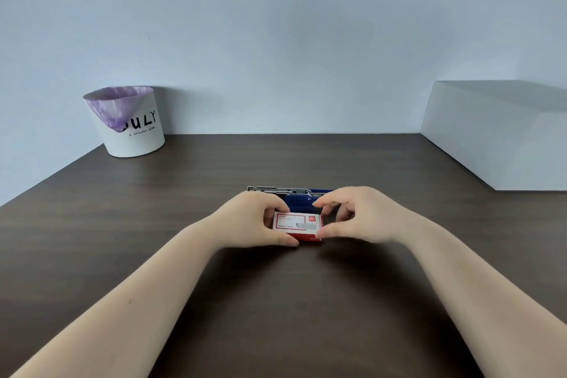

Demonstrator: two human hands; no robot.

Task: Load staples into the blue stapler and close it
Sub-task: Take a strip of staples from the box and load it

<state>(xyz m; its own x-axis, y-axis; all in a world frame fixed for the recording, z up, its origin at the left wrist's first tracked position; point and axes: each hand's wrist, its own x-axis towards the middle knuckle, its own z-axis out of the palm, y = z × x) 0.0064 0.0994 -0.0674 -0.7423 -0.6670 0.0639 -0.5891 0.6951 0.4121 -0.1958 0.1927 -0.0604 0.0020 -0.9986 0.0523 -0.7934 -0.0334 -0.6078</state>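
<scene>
A small red and white staple box [297, 224] sits between my two hands in the middle of the dark table. My left hand [254, 219] grips its left end with thumb and fingers. At the box's right end, my right hand [357, 216] pinches it with thumb below and fingers curled above. Just behind the box lies the blue stapler [302, 201], opened out, with its metal staple rail [277, 189] stretching left. My hands hide much of the stapler.
A white bin [132, 124] with a purple liner stands at the back left against the wall. A white box [497, 135] occupies the back right corner. The dark wooden table [276, 301] extends toward me.
</scene>
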